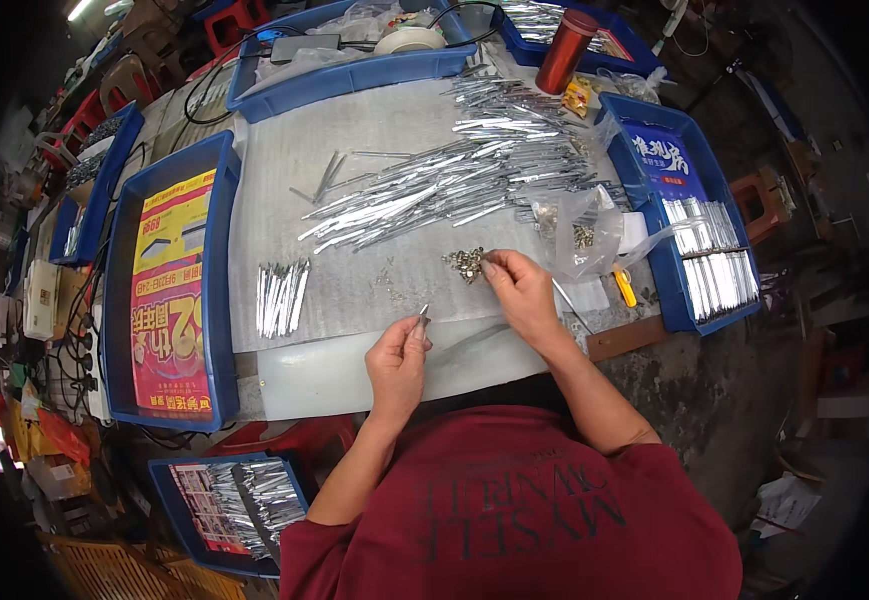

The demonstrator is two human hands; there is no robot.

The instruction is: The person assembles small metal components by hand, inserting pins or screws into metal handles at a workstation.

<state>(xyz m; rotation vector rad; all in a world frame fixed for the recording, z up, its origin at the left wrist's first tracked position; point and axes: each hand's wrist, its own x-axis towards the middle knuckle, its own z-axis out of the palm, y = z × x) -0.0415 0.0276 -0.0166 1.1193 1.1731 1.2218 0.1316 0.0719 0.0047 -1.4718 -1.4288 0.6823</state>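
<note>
My left hand (395, 368) is closed, thumb against fingers, near the table's front edge. From its grip pokes the tip of a slim silver metal piece (422, 311); the rest is hidden in the hand. At the right side of a small heap of brass-coloured parts (463, 262), my right hand (522, 292) pinches its thumb and fingertips together. Whatever those fingertips hold is too small to make out. Between the hands and farther left lie scattered tiny bits (390, 285). A neat row of silver strips (282, 298) lies left of them.
A large pile of silver strips (434, 190) spreads across the far middle. Blue trays stand left (222, 300), at the back (354, 80) and right (689, 300). Near the right tray are a plastic bag (584, 235) and a yellow cutter (624, 288). A red tumbler (565, 55) stands behind.
</note>
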